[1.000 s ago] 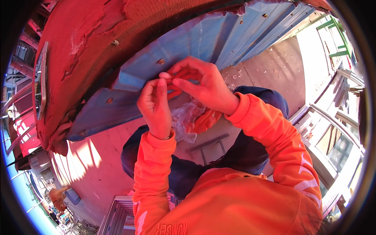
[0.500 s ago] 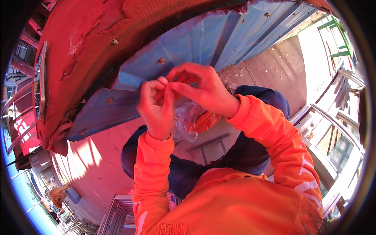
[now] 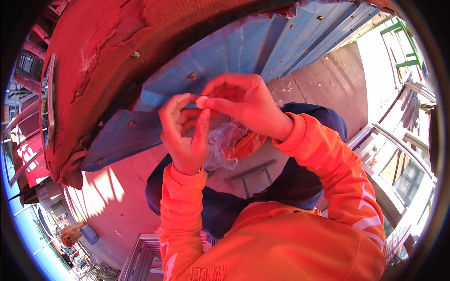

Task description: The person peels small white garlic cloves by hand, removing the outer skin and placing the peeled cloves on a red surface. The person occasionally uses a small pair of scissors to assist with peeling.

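A small pale, roundish piece [image 3: 201, 102] sits between the thumb and forefinger of my right hand [image 3: 241, 100]; its kind is too small to make out. Just left of it, my left hand [image 3: 182, 133] has its thumb and fingers apart, its fingertips close to the piece. I see nothing held in the left hand. Below both hands, between my bent knees, lie a crumpled clear plastic bag [image 3: 221, 146] and something orange [image 3: 248, 145], partly covered by the right hand and the bag.
A blue corrugated metal sheet [image 3: 206, 61] stands right in front, with a worn red cover [image 3: 108, 51] above it. Window frames [image 3: 398, 173] lean at the right. A grey metal frame [image 3: 251, 175] lies between my legs; a brown dog [image 3: 70, 235] is at the far left.
The left hand's thumb and fingers have come apart and drawn slightly left. The small pale piece now shows plainly in the right hand's pinch.
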`<state>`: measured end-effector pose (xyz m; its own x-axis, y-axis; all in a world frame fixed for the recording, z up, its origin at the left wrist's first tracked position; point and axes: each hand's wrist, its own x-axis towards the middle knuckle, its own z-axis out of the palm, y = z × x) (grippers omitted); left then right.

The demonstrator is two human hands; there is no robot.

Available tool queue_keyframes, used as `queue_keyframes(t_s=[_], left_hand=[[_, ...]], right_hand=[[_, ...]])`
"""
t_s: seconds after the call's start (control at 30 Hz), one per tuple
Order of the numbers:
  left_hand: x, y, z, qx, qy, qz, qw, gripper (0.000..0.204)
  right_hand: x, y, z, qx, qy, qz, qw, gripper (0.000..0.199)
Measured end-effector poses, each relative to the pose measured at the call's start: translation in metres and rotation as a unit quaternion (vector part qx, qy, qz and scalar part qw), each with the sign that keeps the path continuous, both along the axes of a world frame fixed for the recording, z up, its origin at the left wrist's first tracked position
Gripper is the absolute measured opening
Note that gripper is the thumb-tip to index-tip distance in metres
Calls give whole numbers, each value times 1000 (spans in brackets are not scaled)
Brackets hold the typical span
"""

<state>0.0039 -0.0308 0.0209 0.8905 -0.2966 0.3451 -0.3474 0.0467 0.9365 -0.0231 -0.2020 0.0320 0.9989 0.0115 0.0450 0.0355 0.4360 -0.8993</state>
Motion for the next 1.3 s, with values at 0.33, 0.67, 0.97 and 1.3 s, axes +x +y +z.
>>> queue_keyframes(t_s=[0.33,0.67,0.97,1.3], left_hand=[[7,6,-4,-31,14,-21,999,24],[7,9,-1,-68,49,-52,995,17],[8,10,-4,-133,138,-83,978,17],[8,12,-12,-122,161,-114,973,30]], right_hand=[[-3,-6,-3,-13,-10,8,1000,9],[-7,-6,-5,-101,-118,-17,988,11],[-8,-7,-5,-172,-160,-48,971,14],[-8,-7,-3,-223,-199,-82,951,16]])
